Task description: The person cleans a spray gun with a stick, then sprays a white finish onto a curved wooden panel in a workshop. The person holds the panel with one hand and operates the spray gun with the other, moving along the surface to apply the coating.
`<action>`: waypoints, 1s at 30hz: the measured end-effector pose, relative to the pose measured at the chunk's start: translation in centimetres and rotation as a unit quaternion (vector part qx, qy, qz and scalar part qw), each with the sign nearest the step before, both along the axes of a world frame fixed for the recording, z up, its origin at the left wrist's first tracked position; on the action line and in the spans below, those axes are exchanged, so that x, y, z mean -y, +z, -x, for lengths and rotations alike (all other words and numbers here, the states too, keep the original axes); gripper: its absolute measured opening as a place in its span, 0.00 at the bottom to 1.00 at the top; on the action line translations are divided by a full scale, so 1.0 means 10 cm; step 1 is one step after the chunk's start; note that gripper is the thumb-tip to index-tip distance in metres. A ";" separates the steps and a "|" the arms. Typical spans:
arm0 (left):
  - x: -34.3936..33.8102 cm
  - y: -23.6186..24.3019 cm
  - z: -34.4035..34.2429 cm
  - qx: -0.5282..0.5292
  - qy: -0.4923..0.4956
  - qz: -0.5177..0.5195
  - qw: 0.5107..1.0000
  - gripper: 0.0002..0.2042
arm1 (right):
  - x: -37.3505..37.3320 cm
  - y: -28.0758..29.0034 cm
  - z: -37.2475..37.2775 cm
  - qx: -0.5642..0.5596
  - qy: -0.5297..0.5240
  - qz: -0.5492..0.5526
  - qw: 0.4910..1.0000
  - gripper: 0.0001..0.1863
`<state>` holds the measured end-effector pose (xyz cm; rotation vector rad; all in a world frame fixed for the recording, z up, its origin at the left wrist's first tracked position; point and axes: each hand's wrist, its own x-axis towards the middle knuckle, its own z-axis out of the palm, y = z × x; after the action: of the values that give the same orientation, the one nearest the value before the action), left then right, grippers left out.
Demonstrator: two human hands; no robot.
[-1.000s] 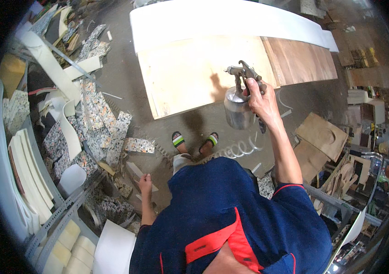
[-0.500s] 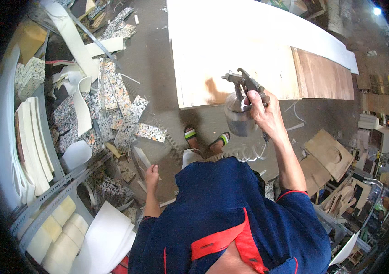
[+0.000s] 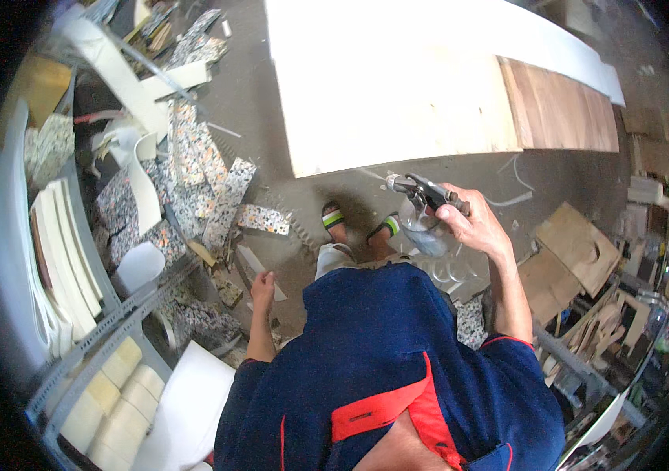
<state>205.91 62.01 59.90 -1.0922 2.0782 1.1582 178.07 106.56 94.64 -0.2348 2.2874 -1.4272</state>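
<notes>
My right hand (image 3: 476,224) is wrapped around the handle of a spray gun (image 3: 422,191). Its metal nozzle points left, and a see-through, rounded cup (image 3: 422,228) hangs below the gun body. The gun is just off the near edge of a large pale board (image 3: 389,102), apart from it as seen from above. A coiled clear air hose (image 3: 452,268) loops below the gun, partly behind my body. Low at my left side hangs my left hand (image 3: 263,289), its fingers curled in, with nothing visible in them.
A brown wood panel (image 3: 561,106) adjoins the pale board on the right. Speckled foam offcuts (image 3: 193,153) litter the floor to the left, beside a metal rack (image 3: 126,306) holding foam sheets. Wooden pieces (image 3: 578,247) are stacked at the right. My sandalled feet (image 3: 334,221) stand between.
My right hand has brought the spray gun back toward my body, off the pale board's near edge. The view has shifted slightly. My left hand stays low at my side.
</notes>
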 end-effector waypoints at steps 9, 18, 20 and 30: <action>-0.43 0.19 0.68 -0.048 -0.013 -0.007 0.999 0.24 | -1.00 -0.06 -0.10 -0.068 -0.265 -0.084 0.958 0.32; -1.59 0.13 0.58 -0.008 0.038 0.003 0.999 0.20 | -2.08 0.10 0.32 -0.080 -0.301 -0.097 0.945 0.33; -1.92 0.10 0.54 0.036 0.037 0.010 0.999 0.19 | -2.33 0.13 0.45 -0.044 -0.281 -0.113 0.952 0.30; -2.96 0.23 0.40 0.044 0.045 -0.009 0.998 0.20 | -3.28 0.11 0.91 -0.039 -0.311 -0.092 0.945 0.30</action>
<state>201.90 91.61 62.25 -1.2170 1.9648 1.1476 168.96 139.33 95.72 0.5479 2.6753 -1.4720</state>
